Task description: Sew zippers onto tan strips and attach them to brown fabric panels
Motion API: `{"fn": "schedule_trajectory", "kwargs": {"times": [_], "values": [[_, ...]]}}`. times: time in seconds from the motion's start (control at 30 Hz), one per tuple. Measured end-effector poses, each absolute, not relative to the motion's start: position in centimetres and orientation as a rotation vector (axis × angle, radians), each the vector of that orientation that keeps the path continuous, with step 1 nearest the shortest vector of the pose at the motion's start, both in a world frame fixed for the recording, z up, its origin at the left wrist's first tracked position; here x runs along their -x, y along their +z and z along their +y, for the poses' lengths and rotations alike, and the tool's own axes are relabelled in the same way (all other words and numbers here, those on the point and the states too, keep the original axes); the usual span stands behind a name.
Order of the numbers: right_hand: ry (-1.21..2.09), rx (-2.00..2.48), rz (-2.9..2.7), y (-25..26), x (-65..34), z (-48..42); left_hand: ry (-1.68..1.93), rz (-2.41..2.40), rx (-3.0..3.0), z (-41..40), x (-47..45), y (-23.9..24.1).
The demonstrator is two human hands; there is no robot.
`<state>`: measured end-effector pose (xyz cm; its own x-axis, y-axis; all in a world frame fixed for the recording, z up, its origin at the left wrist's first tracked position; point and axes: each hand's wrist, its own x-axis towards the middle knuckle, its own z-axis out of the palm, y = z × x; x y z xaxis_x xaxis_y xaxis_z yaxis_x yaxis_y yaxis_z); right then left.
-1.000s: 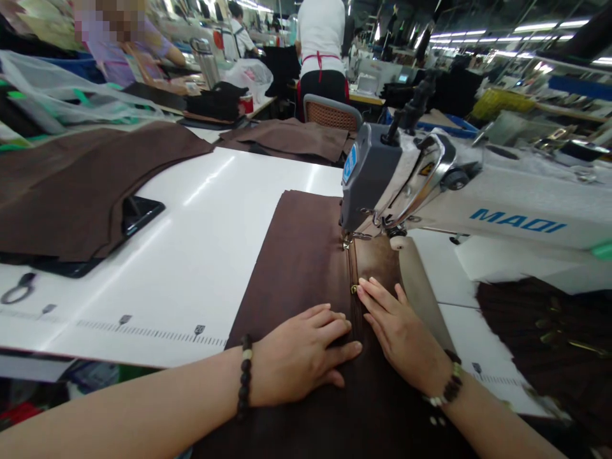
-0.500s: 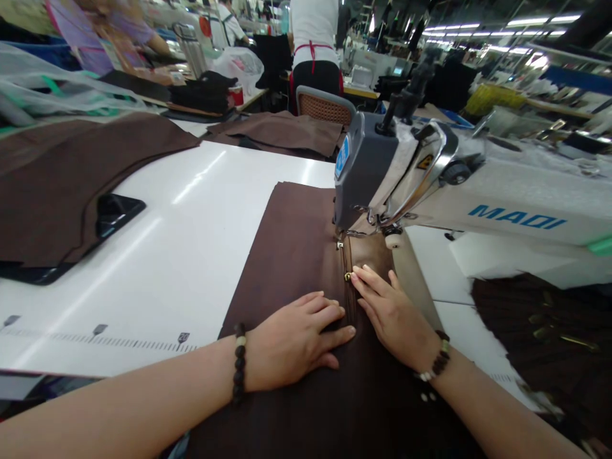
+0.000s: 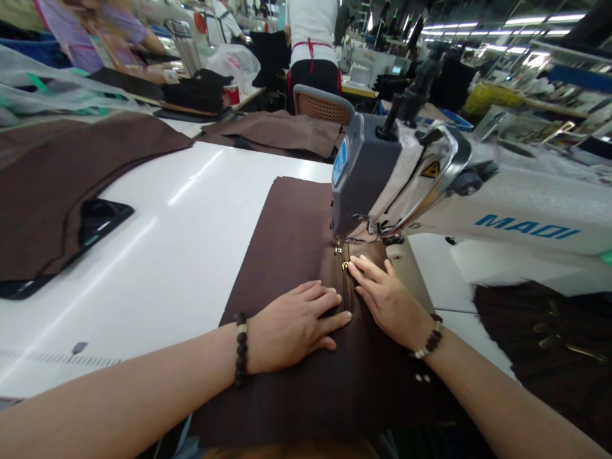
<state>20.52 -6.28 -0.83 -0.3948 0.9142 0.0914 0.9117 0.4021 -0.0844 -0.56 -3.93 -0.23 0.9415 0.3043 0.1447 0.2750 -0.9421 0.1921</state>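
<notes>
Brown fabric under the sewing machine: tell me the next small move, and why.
I'd probably have the right hand shift the gold metal piece clear of the presser foot before feeding the brown fabric: the piece sits just short of the foot, those fingertips are at it, and the left hand lies on the fabric.

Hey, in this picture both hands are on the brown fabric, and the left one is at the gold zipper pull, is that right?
Not quite: the head view shows the right hand at the gold zipper pull, not the left hand. Both hands are on the brown fabric.
</notes>
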Motion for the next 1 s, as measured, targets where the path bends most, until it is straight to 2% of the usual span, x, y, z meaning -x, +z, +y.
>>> {"fn": "schedule_trajectory", "kwargs": {"times": [0.6, 1.0], "values": [[0.023, 1.564, -2.506, -1.1, -21.9, -2.0, 0.23, 0.429, -2.929, 0.1, 0.0, 0.0], [0.035, 1.692, -2.539, -1.5, -22.5, -0.3, 0.256, 0.389, -2.954, 1.8, 0.0, 0.0]]}}
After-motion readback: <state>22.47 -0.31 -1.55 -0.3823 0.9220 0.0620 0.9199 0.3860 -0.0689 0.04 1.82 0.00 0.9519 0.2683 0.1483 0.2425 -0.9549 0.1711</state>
